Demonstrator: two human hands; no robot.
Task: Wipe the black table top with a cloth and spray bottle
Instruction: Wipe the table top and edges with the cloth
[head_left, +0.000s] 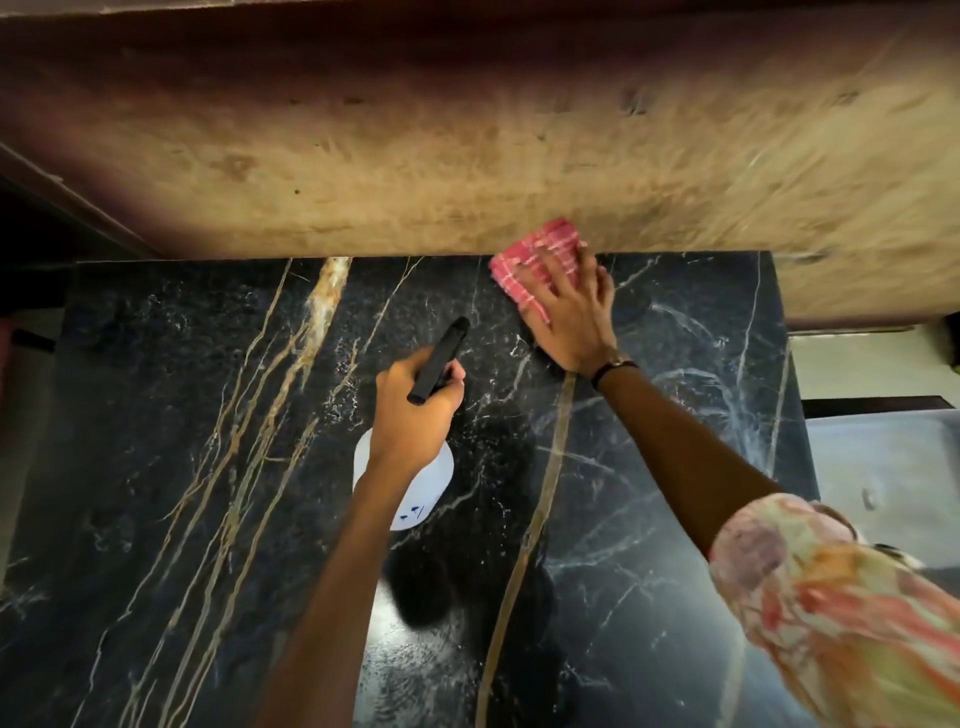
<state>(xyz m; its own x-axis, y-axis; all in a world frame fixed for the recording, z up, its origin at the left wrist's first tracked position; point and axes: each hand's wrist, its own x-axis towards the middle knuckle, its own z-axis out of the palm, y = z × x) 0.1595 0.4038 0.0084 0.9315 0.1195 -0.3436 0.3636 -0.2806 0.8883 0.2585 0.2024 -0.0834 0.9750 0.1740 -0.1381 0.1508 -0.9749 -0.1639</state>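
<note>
Left side of table top (171, 467): black polished stone, tan and white veins running front to back, no objects.

Centre: left hand (415, 410) clenched round neck of spray bottle (402, 478), finger probably on trigger, though hidden. Black nozzle aims forward over the stone; white rounded plastic body hangs below the wrist. Held up, likely ready to mist the next patch.

Right: right hand (569, 312) spread flat, fingers pressing cloth (540, 260) onto the far edge where stone meets wall (467, 156). Cloth is pink checked weave, folded into a pad. Wall rough, mottled tan. Faint wipe streaks on stone further right.
</note>
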